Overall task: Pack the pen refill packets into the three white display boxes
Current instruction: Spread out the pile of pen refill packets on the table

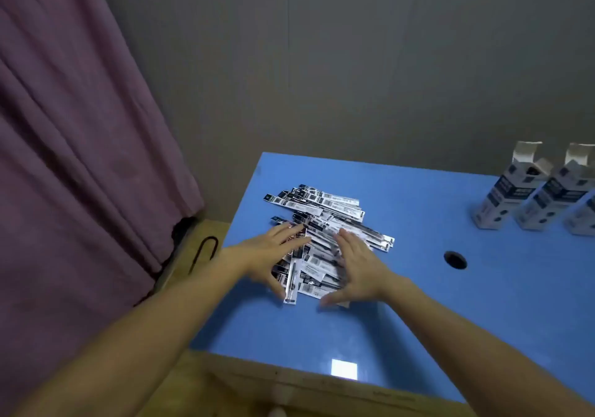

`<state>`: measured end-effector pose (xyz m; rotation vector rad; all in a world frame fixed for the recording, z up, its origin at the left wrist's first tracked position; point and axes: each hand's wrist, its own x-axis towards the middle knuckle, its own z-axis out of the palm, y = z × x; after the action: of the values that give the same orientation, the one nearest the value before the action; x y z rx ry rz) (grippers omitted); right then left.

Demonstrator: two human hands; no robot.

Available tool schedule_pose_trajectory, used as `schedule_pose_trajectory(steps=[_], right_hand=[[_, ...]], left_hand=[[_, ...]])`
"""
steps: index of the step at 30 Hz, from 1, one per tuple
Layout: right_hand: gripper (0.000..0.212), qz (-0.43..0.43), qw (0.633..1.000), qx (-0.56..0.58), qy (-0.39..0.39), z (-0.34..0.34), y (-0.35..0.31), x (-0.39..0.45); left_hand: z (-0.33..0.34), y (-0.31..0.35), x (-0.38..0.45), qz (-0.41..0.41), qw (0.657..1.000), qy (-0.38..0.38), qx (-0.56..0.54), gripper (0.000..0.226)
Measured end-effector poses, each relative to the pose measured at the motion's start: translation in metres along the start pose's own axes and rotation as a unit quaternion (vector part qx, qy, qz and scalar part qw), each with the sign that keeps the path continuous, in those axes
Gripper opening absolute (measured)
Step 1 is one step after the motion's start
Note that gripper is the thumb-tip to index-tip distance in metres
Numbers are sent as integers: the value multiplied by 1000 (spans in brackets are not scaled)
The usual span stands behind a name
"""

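Observation:
A loose pile of pen refill packets point(325, 210), white with black print, lies on the left part of the blue table point(402, 304). My left hand point(273, 255) rests flat on the pile's left side with straight fingers. My right hand point(354, 268) presses against the pile's right side, fingers straight and thumb spread toward me. Three white display boxes stand at the far right with top flaps open: one point(505, 191), a second point(550, 197) and a third point(584, 217) cut off by the frame edge.
A round cable hole point(455, 259) sits in the table between the pile and the boxes. A purple curtain point(80, 142) hangs on the left, beyond the table's left edge. A grey wall stands behind. A black hook point(203, 252) lies on the floor.

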<state>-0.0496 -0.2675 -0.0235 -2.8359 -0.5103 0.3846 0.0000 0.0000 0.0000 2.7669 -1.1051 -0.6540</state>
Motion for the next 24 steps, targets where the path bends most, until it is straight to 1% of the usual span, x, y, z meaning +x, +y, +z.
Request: schedule_pose_trajectory(steps=[2, 4, 6, 9, 12, 14, 16, 19, 22, 23, 24], right_hand=[[164, 0, 999, -35, 6, 11, -5, 6], [165, 17, 997, -68, 21, 22, -7, 9], [162, 16, 996, -90, 23, 25, -5, 9], [152, 7, 994, -106, 30, 19, 2, 18], [136, 13, 992, -125, -1, 15, 10, 32], [130, 17, 993, -119, -12, 16, 16, 41], [126, 10, 994, -112, 1, 13, 22, 47], [119, 7, 993, -114, 20, 13, 30, 52], [120, -34, 991, -122, 46, 13, 39, 49], [120, -43, 991, -109, 66, 9, 41, 47], [115, -37, 992, -74, 94, 6, 45, 44]], left_hand=[[6, -7, 4, 44, 998, 21, 38, 127], [22, -13, 12, 67, 992, 56, 87, 116], [33, -8, 17, 74, 986, 101, 106, 108], [39, 2, 26, 20, 982, 139, 125, 105], [36, 16, 41, -64, 977, 174, 108, 109], [33, 21, 52, -113, 971, 185, 102, 111], [32, 26, 62, -148, 962, 204, 103, 110], [29, 32, 71, -175, 957, 218, 76, 108], [28, 33, 73, -166, 958, 228, 51, 108], [24, 29, 72, -157, 956, 244, 41, 104], [19, 20, 70, -154, 950, 271, 30, 96]])
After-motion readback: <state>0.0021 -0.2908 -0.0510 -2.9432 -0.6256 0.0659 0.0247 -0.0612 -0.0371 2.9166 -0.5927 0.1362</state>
